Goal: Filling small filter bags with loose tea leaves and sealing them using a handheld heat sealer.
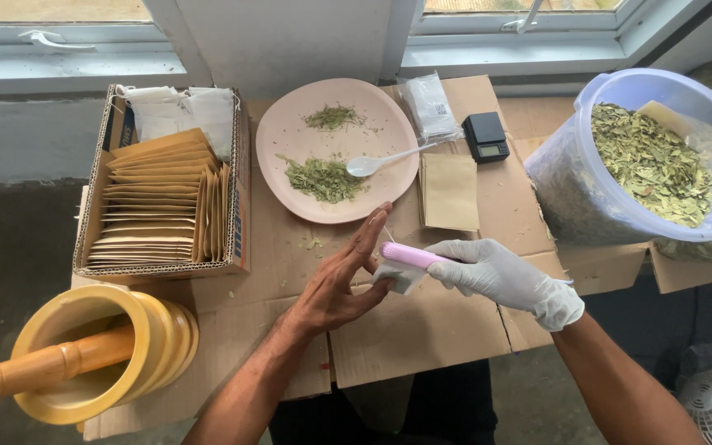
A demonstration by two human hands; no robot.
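Near the middle of the front edge of the cardboard-covered desk (422, 330), the bare left hand (341, 280) is open, its fingers held straight and together, pointing up toward the far edge, with the palm turned to the right. Its fingertips touch a small white sachet (397, 278) that lies between the two hands. The gloved right hand (500, 276) is closed around a slim pink tool (409, 256), gripping it at its right end so that the free end lies across the top of the sachet, just beside the left fingers. Beyond the hands, toward the far edge, stands a pink plate (290, 132) with two small heaps of green crushed leaves and a white plastic spoon (385, 159) resting on its right rim. To the right of the plate lies a flat brown paper envelope (449, 191), and behind it a small black scale (485, 136) and a clear packet (430, 105). At the right edge a large translucent tub (562, 177) holds dried green leaves. At the left edge a cardboard box (92, 206) is packed with brown envelopes, and at the front left corner lies a yellow mortar (138, 330) with a wooden pestle (43, 371) in it.
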